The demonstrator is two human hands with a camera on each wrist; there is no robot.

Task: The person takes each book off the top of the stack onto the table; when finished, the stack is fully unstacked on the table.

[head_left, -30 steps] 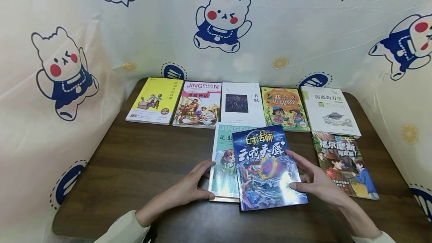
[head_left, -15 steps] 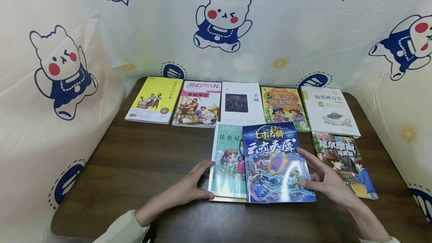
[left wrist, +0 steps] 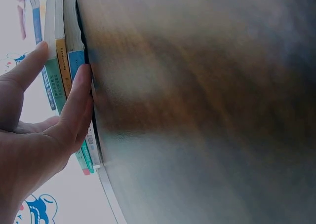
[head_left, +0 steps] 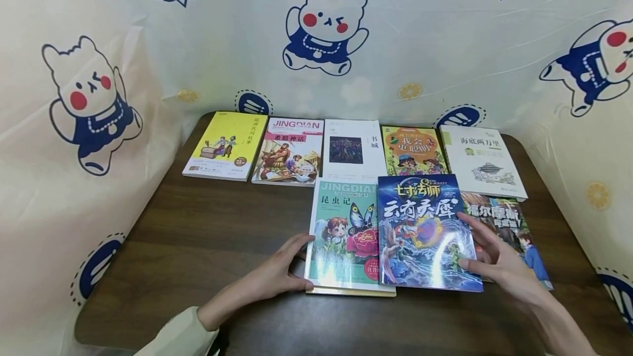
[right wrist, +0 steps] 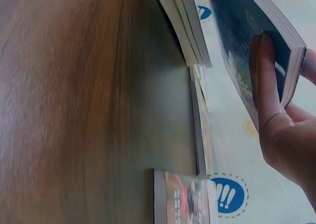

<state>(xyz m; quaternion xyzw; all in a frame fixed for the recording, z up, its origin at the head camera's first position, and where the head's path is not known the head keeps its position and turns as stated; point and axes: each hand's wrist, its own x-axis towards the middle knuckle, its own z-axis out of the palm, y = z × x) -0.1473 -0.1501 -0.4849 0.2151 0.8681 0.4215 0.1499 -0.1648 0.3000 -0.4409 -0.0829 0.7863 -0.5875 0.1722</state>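
Observation:
My right hand (head_left: 499, 268) grips the right edge of a blue comic-style book (head_left: 430, 229), thumb on the cover and fingers under it. In the right wrist view the book's dark back cover (right wrist: 237, 31) shows off the table, fingers (right wrist: 266, 76) against it. Its left edge overlaps the right side of a stack of books topped by a green book (head_left: 341, 246). My left hand (head_left: 279, 268) touches the stack's left side. The left wrist view shows its fingers resting along the spines: green (left wrist: 55, 81), orange (left wrist: 63, 61) and blue (left wrist: 76, 61).
Along the back lie a yellow book (head_left: 227, 142), a red-titled book (head_left: 289, 150), a white book (head_left: 353, 147), an orange-green book (head_left: 415, 150) and another white book (head_left: 487, 161). A detective-cover book (head_left: 499, 224) lies at right, partly covered. Patterned cloth (head_left: 237, 37) surrounds the wooden table (head_left: 198, 235).
My right hand has carried the blue book rightward and slightly back, straightening it and uncovering most of the green cover. The left hand has stayed at the stack.

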